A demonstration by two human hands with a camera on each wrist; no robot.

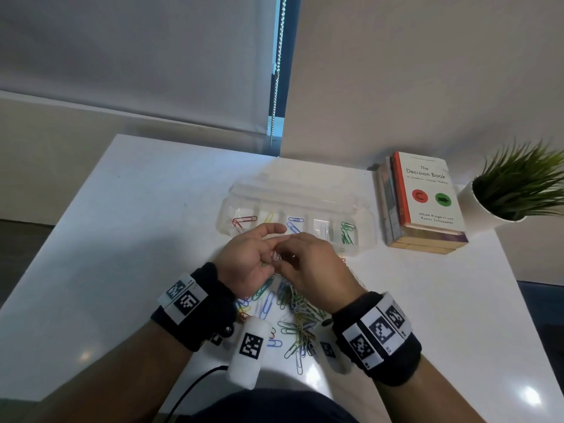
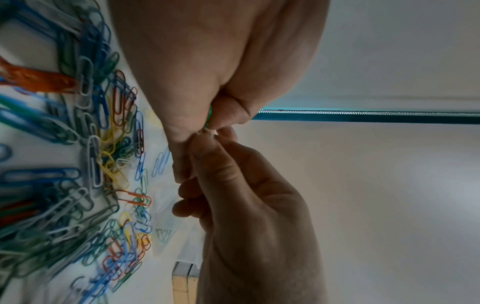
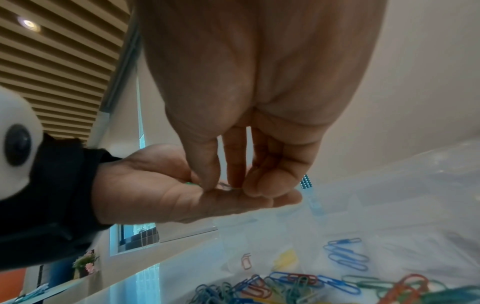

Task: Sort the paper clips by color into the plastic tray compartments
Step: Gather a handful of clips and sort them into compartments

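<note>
A clear plastic tray (image 1: pixel 293 190) lies on the white table, its compartments holding red (image 1: pixel 244 221), yellow (image 1: pixel 268 216), blue (image 1: pixel 294 224), white (image 1: pixel 325 230) and green (image 1: pixel 346 232) clips. A mixed pile of paper clips (image 1: pixel 293 319) (image 2: pixel 78 164) (image 3: pixel 298 288) is spread in front of it. Both hands meet above the pile. My left hand (image 1: pixel 253 257) is turned palm up and keeps a green clip (image 2: pixel 207 117) (image 3: pixel 189 183) under its thumb. My right hand (image 1: pixel 308 264) pinches a white clip (image 1: pixel 276 256) (image 3: pixel 224 186) against the left palm with thumb and fingertips (image 3: pixel 207 181).
A stack of books (image 1: pixel 424 203) stands right of the tray, and a potted plant (image 1: pixel 515 187) sits at the table's right edge. A black cable (image 1: pixel 195 389) runs off the near edge. The wall and a window blind rise behind the table.
</note>
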